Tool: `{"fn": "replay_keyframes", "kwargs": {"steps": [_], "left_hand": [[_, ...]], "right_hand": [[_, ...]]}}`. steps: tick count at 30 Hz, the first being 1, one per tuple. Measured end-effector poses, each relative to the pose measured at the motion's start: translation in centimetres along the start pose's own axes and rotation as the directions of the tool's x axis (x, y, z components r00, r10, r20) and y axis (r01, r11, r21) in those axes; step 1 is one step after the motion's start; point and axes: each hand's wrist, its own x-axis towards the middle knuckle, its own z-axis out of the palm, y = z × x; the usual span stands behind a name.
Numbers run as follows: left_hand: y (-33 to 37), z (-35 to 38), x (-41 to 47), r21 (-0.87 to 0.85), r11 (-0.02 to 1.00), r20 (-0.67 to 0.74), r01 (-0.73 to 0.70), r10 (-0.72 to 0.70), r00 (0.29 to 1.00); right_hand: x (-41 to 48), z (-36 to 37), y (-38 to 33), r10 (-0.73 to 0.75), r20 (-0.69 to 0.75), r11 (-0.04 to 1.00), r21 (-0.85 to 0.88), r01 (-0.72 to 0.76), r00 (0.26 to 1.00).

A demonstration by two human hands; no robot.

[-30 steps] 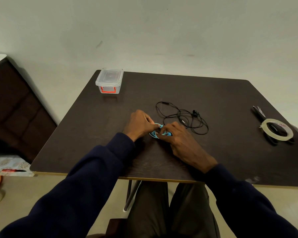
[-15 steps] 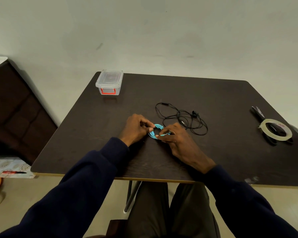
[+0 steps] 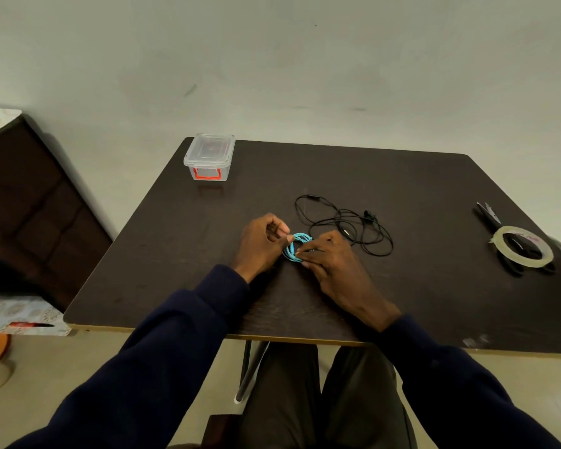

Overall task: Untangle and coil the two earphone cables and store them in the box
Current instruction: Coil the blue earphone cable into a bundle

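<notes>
As left hand (image 3: 260, 242) and right hand (image 3: 332, 264) pinch it, blue cable (image 3: 292, 251) forms a ring.

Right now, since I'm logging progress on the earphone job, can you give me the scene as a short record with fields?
Blue cable: coiled into a small ring between the hands
Left hand: pinches the ring's left side
Right hand: pinches its right side
Black cable: loose tangle on the table, beyond the right hand, untouched
Box: lid on, far left corner
Tape roll: right edge, lying over the scissors
</notes>
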Motion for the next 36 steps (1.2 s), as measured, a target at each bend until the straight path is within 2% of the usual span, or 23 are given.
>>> {"fn": "replay_keyframes", "kwargs": {"steps": [8, 12, 17, 24, 27, 31, 36], "left_hand": [[0.1, 0.2, 0.0, 0.05, 0.999, 0.028, -0.015, 0.013, 1.0], [-0.2, 0.0, 0.2, 0.071, 0.993, 0.026, -0.098, 0.096, 0.995], [-0.8, 0.2, 0.5, 0.161, 0.971, 0.014, -0.176, 0.176, 0.984], [-0.5, -0.3, 0.8, 0.155, 0.967, 0.082, -0.204, 0.193, 0.978], [0.0, -0.6, 1.3, 0.197, 0.958, 0.124, -0.209, 0.187, 0.974], [-0.2, -0.7, 1.4, 0.213, 0.959, 0.089, -0.189, 0.174, 0.981], [-0.4, -0.9, 0.9, 0.281, 0.932, 0.072, -0.23, 0.218, 0.973]], "right_hand": [[0.0, 0.2, 0.4, 0.073, 0.001, 0.991, 0.11, -0.072, 0.997], [-0.1, 0.3, 0.8, 0.038, 0.02, 0.989, 0.143, -0.04, 0.999], [0.2, 0.2, 0.5, 0.082, -0.027, 0.978, 0.194, -0.075, 0.996], [0.6, 0.0, 0.4, 0.157, -0.048, 0.961, 0.237, -0.142, 0.986], [0.8, -0.2, 0.4, 0.127, -0.024, 0.967, 0.225, -0.118, 0.992], [0.7, -0.6, 0.7, 0.065, 0.02, 0.976, 0.207, -0.068, 0.998], [0.6, -0.5, 0.7, -0.022, 0.042, 0.991, 0.132, 0.016, 0.999]]}}
